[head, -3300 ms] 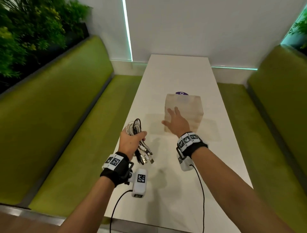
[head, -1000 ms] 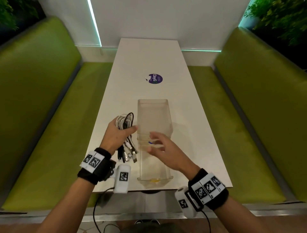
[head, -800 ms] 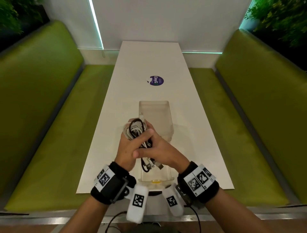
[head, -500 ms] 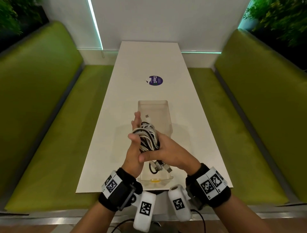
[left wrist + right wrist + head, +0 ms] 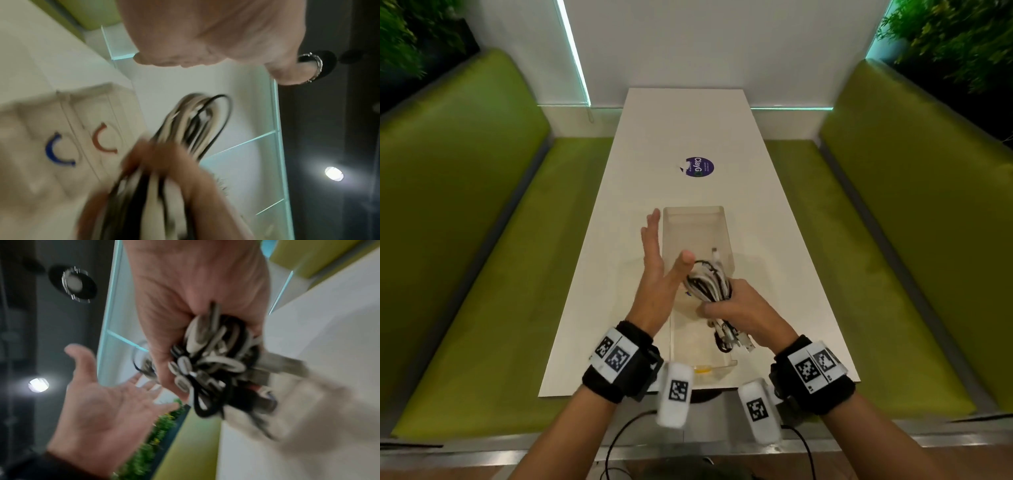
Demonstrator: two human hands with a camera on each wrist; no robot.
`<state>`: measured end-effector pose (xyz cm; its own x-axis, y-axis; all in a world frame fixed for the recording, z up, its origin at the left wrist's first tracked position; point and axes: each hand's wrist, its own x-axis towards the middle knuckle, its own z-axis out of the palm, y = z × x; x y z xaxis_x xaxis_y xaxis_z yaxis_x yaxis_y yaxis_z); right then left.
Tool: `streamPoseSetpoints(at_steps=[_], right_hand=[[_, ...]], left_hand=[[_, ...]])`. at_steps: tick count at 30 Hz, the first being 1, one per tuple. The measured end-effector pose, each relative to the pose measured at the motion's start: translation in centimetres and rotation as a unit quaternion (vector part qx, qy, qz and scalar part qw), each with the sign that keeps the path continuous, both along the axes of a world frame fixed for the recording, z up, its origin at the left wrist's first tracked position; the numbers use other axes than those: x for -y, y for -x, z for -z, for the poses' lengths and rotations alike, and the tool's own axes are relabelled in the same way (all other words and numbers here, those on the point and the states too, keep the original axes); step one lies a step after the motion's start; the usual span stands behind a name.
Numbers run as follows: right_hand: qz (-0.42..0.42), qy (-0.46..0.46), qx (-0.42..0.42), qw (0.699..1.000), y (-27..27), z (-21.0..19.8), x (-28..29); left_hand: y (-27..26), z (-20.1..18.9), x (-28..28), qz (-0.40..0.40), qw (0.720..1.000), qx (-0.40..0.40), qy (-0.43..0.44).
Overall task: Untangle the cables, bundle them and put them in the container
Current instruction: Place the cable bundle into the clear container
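Note:
A bundle of black and white cables (image 5: 710, 285) is gripped in my right hand (image 5: 736, 308), just above the clear plastic container (image 5: 697, 219) on the white table. The loops point away from me and the plug ends (image 5: 732, 341) hang toward me over the container. In the right wrist view the cable bundle (image 5: 213, 356) fills my fist. My left hand (image 5: 657, 260) is open, palm facing right, fingers straight, beside the bundle and holding nothing. In the left wrist view the blurred cable bundle (image 5: 185, 129) sits in my right fist, with the container (image 5: 68, 123) behind it.
The white table (image 5: 681, 126) runs away from me between two green benches (image 5: 465, 205). A round purple sticker (image 5: 700, 167) lies beyond the container. Plants stand behind both bench backs. The container's near end reaches close to the table's front edge.
The left hand carried the bundle to the right hand over the container, then let go and opened. The right hand now holds the bundle alone.

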<state>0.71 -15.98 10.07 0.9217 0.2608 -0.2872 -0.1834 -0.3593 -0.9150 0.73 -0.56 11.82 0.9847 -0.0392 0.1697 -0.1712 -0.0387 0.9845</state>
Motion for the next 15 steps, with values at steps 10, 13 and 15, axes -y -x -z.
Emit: streamPoseSetpoints(at_steps=[10,13,15], right_hand=[[-0.228,0.531,-0.05,0.814,-1.9,3.7,-4.2],[-0.251,0.531,-0.054,0.807,-2.6,3.9,-5.1],[-0.236,0.529,-0.044,0.814,-3.2,4.1,-5.5]], left_hand=[[-6.6,5.7,-2.4,0.127,0.846,0.01,-0.518],[-6.7,5.8,-2.6,0.121,0.863,0.034,-0.489],[-6.8,5.6,-2.7,0.126,0.862,0.028,-0.489]])
